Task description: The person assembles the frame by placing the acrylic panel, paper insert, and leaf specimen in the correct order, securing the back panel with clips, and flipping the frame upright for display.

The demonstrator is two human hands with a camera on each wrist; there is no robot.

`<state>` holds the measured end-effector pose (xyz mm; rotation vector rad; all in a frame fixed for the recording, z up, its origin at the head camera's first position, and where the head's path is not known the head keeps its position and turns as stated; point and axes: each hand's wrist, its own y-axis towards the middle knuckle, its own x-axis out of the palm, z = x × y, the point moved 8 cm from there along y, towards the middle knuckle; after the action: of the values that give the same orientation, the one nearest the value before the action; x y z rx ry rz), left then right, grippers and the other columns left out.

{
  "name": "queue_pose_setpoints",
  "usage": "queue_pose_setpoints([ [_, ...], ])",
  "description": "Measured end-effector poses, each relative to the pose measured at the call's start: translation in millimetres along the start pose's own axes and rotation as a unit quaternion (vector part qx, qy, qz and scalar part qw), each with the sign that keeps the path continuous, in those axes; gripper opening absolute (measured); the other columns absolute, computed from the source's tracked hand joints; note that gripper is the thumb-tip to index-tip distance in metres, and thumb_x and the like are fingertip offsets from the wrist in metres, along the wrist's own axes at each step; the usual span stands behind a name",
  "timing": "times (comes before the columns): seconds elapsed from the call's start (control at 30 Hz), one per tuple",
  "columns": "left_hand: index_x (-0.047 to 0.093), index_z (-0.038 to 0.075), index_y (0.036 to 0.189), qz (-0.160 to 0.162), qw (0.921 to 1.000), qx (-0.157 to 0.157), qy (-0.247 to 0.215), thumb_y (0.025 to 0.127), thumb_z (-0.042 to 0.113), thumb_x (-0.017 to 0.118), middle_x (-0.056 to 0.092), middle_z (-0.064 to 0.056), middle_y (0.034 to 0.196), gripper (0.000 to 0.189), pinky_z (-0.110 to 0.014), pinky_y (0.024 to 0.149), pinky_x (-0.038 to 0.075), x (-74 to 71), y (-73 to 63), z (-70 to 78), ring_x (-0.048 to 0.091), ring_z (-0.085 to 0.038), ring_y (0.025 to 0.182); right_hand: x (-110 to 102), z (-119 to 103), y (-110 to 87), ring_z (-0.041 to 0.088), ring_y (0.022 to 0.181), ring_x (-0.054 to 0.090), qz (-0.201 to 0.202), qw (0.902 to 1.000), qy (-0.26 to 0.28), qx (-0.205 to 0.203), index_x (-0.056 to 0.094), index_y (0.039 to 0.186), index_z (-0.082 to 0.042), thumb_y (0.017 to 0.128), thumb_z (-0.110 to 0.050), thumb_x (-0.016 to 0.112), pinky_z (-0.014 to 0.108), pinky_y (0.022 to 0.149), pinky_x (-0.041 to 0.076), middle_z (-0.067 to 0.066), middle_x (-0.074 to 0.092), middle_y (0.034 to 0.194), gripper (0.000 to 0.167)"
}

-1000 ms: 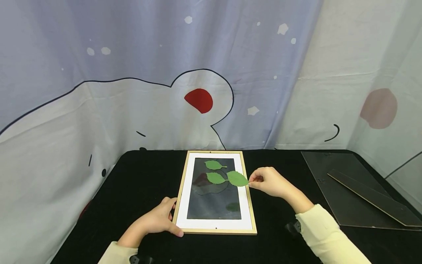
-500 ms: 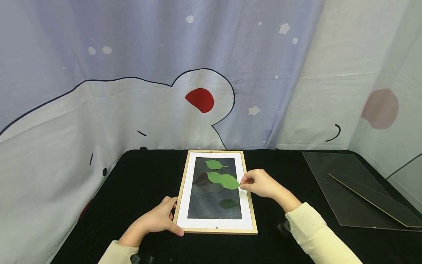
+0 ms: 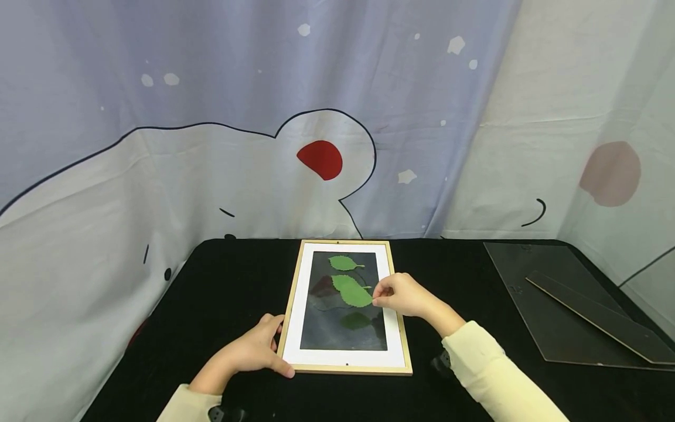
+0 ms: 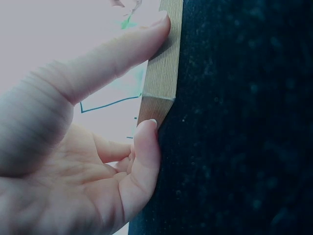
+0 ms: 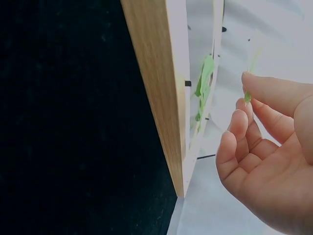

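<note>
So the held leaf (image 3: pixel 357 295) hangs over the picture frame's (image 3: pixel 345 370) middle, right hand (image 3: pixel 406 294) pinching one end, probably to keep fingers off the blade. Left hand (image 3: pixel 256 347) grips the frame around 7 o'clock, likely steadying it. Upper leaf (image 3: pixel 343 263) sits at 12; more room toward 6. Dark panels (image 3: pixel 532 319) lie well apart, 3 o'clock.

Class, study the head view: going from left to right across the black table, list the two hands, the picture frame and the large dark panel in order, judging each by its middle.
Left hand → picture frame → right hand → large dark panel.
</note>
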<state>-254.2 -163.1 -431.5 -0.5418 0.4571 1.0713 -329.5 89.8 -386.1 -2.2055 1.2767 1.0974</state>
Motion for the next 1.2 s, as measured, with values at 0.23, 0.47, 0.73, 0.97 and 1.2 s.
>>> queue_pose_setpoints([
  [0.23, 0.037, -0.008, 0.138, 0.002, 1.0, 0.003, -0.002, 0.057, 0.015, 0.091, 0.04, -0.015, 0.11, 0.1, -0.031, 0.065, 0.041, -0.1, 0.8, -0.4, 0.045, -0.023, 0.079, 9.7, -1.9, 3.5, 0.007, 0.064, 0.051, -0.013, 0.9999, 0.007, -0.007, 0.069, 0.078, -0.008, 0.085, -0.009, 0.071, 0.023, 0.059, 0.043, -0.004, 0.063, 0.069, 0.007],
  [0.47, 0.037, -0.008, 0.138, 0.002, 1.0, 0.004, 0.0, 0.056, 0.015, 0.091, 0.041, -0.015, 0.109, 0.101, -0.03, 0.064, 0.041, -0.2, -0.3, 0.1, 0.045, -0.023, 0.078, 18.9, -2.2, 7.2, 0.007, 0.063, 0.051, -0.032, 0.9994, 0.008, -0.002, 0.068, 0.078, -0.007, 0.084, -0.007, 0.071, 0.023, 0.059, 0.044, -0.004, 0.062, 0.068, 0.007],
  [0.73, 0.036, -0.008, 0.138, 0.001, 1.0, 0.006, -0.003, 0.057, 0.015, 0.091, 0.04, -0.016, 0.111, 0.101, -0.03, 0.064, 0.04, -0.3, -0.1, 0.8, 0.044, -0.023, 0.079, 24.7, -2.5, 10.1, 0.006, 0.062, 0.051, -0.046, 0.9989, 0.012, 0.0, 0.068, 0.077, -0.006, 0.084, -0.006, 0.071, 0.022, 0.059, 0.045, -0.004, 0.061, 0.067, 0.007],
  [0.97, 0.037, -0.008, 0.138, 0.0, 1.0, 0.01, -0.002, 0.057, 0.016, 0.091, 0.04, -0.015, 0.11, 0.1, -0.03, 0.065, 0.04, -1.0, -0.1, 1.1, 0.044, -0.023, 0.079, 30.4, -0.8, 12.9, 0.006, 0.061, 0.05, -0.058, 0.9982, 0.009, 0.005, 0.068, 0.076, -0.007, 0.083, -0.005, 0.072, 0.022, 0.059, 0.044, -0.005, 0.06, 0.066, 0.008],
  [1.2, 0.037, -0.008, 0.137, 0.0, 0.9999, 0.011, -0.002, 0.056, 0.015, 0.091, 0.04, -0.015, 0.109, 0.1, -0.03, 0.064, 0.04, -0.4, -1.2, 0.0, 0.044, -0.023, 0.078, 35.6, -1.1, 12.2, 0.006, 0.06, 0.049, -0.061, 0.9981, 0.008, 0.01, 0.068, 0.075, -0.007, 0.082, -0.004, 0.072, 0.022, 0.058, 0.043, -0.006, 0.059, 0.065, 0.008],
])
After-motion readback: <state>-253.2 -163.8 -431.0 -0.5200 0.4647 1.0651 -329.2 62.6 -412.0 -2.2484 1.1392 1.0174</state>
